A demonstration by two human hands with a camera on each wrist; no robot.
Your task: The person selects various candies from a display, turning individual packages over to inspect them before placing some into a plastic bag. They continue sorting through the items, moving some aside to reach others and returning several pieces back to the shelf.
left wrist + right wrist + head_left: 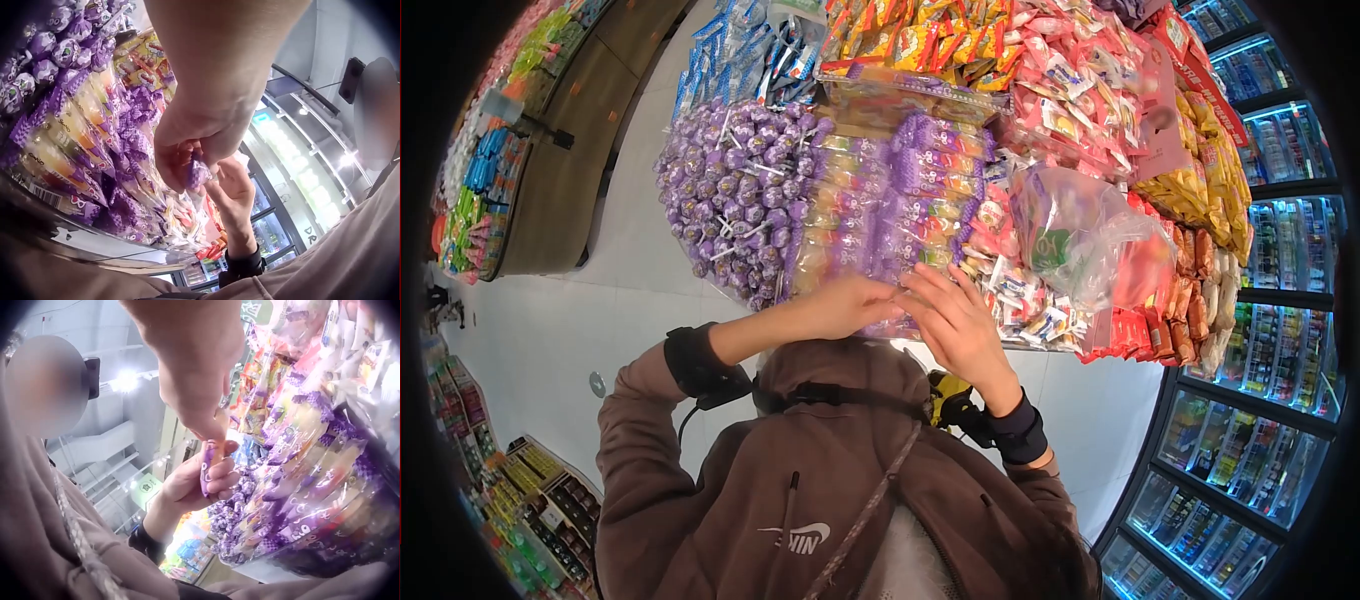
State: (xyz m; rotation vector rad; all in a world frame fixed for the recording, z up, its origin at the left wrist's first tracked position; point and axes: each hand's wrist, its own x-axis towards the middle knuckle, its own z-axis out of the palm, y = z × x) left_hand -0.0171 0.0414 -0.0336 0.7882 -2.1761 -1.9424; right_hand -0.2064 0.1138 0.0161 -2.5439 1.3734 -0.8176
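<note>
In the head view, your left hand [835,308] and right hand [952,325] met at the display's near edge [1040,348], your right fingers lightly bent. The left wrist view showed your left hand curled closed round a small purple packet [199,174], held near the heaped sweets [69,137], so a loosened grip could have dropped it among them. In the right wrist view your right fingertips reached its upper end, their grip unclear; a sudden pull could have split the wrapper.

Lollipops [740,190] lie left of the packets [845,200], a bag [1065,225] to their right
</note>
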